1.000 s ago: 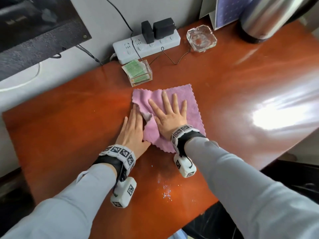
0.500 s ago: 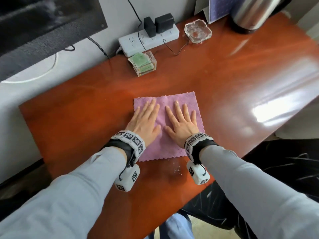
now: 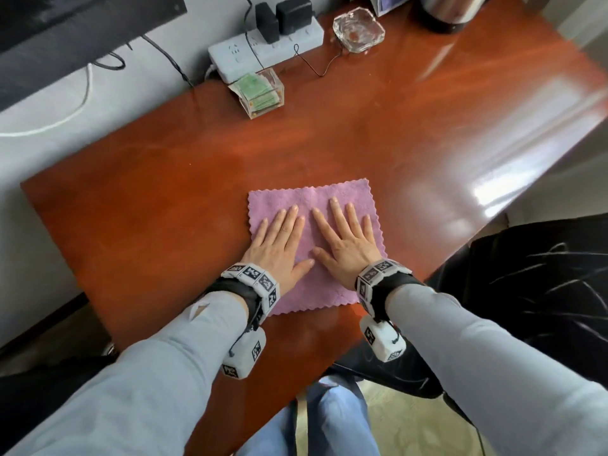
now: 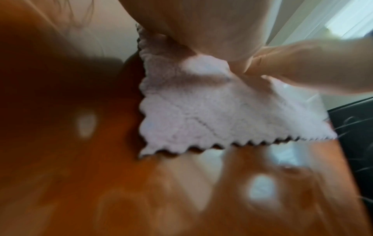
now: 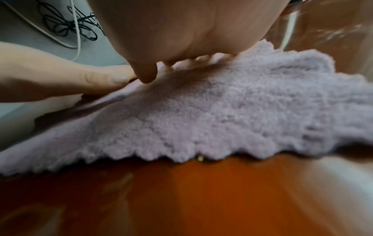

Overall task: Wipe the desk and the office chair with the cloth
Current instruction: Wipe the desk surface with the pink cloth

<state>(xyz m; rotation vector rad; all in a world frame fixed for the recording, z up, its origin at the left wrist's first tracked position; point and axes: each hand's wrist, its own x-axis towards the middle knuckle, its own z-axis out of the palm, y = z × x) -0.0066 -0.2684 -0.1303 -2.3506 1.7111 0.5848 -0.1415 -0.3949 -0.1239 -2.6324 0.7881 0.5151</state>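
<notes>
A pink cloth (image 3: 316,291) with scalloped edges lies spread flat on the reddish-brown desk (image 3: 158,205), near its front edge. My left hand (image 3: 279,238) presses flat on the cloth's left half, fingers straight. My right hand (image 3: 345,235) presses flat on its right half, fingers spread. The thumbs nearly meet at the cloth's middle. The left wrist view shows the cloth (image 4: 201,115) under my palm, the right wrist view shows the cloth (image 5: 222,115) bunched slightly at its near edge. The black office chair (image 3: 533,284) stands right of the desk.
At the back of the desk are a white power strip (image 3: 263,51) with black plugs, a clear box of green cards (image 3: 260,93), a glass ashtray (image 3: 358,29) and a steel kettle (image 3: 450,11). A dark monitor (image 3: 65,31) hangs back left. My knees (image 3: 329,422) are below the front edge.
Both hands have drawn the cloth toward the desk's front edge. The left hand, first beside the cloth, now lies on it, and the cloth is spread flat.
</notes>
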